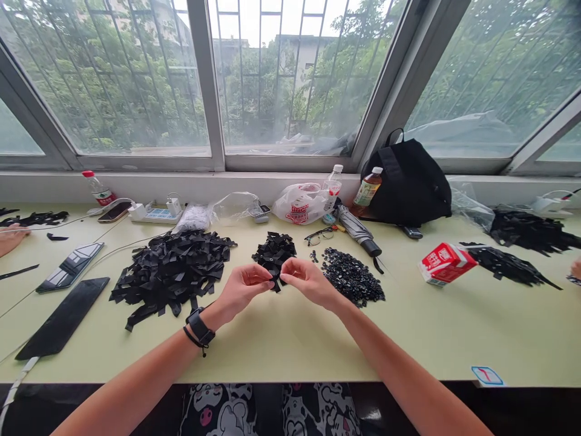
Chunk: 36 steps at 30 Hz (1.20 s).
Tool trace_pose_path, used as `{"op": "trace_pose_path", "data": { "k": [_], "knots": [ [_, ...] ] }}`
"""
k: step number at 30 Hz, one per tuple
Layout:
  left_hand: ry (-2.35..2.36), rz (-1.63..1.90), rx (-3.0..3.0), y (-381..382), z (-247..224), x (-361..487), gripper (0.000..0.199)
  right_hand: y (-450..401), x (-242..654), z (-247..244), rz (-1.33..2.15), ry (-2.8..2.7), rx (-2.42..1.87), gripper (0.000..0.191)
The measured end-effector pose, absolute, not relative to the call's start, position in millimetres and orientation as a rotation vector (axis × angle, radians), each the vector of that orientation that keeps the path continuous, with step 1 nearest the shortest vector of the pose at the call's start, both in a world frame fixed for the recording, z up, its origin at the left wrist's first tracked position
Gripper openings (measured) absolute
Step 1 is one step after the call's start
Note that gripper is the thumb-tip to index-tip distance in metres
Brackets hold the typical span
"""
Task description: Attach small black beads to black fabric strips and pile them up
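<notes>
My left hand (pixel 245 287) and my right hand (pixel 307 277) face each other over the table, both with fingertips pinched. A small black piece shows at my left fingertips; what my right fingertips hold is too small to tell. Just behind them lies a small pile of black strips (pixel 274 247). A larger heap of black strips (pixel 175 266) spreads to the left of my left hand. Beside my right hand is a pile of small shiny black parts (pixel 353 277).
Eyeglasses (pixel 320 236), a folded umbrella (pixel 356 229) and a plastic bag (pixel 300 203) lie behind. A red carton (pixel 446 264) stands at right, a black slab (pixel 63 316) and phone (pixel 70 267) at left. Other people's hands show at both edges.
</notes>
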<state>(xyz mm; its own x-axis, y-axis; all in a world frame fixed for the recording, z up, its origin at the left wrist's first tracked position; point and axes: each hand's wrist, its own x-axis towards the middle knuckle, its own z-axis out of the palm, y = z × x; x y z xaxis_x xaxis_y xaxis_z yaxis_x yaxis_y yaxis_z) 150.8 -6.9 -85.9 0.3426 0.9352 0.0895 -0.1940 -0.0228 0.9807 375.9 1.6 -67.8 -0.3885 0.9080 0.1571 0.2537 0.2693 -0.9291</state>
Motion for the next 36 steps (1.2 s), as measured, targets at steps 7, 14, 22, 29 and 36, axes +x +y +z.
{"op": "trace_pose_path", "data": {
  "k": [7, 14, 22, 29, 36],
  "knots": [
    [0.724, 1.125, 1.331, -6.9, -87.8, 152.3, 0.024, -7.1, 360.8, -76.7, 1.429, -1.686, -0.969, 0.032],
    [0.811, 1.25, 1.618, -11.8, -91.0, 155.9, 0.018, -9.9, 360.5, -68.6, 1.571, -1.542, -0.876, 0.035],
    [0.819, 1.272, 1.652, -12.9, -89.3, 156.1, 0.016, -8.6, 360.8, -71.1, 1.532, -1.497, -0.883, 0.034],
    [0.793, 1.26, 1.686, -13.2, -88.2, 155.6, 0.013, -8.5, 363.1, -72.6, 1.609, -1.489, -0.839, 0.031],
    [0.912, 1.249, 1.795, -15.8, -84.1, 155.7, 0.015, -8.3, 363.7, -73.9, 1.611, -1.467, -0.855, 0.033]
  ]
}}
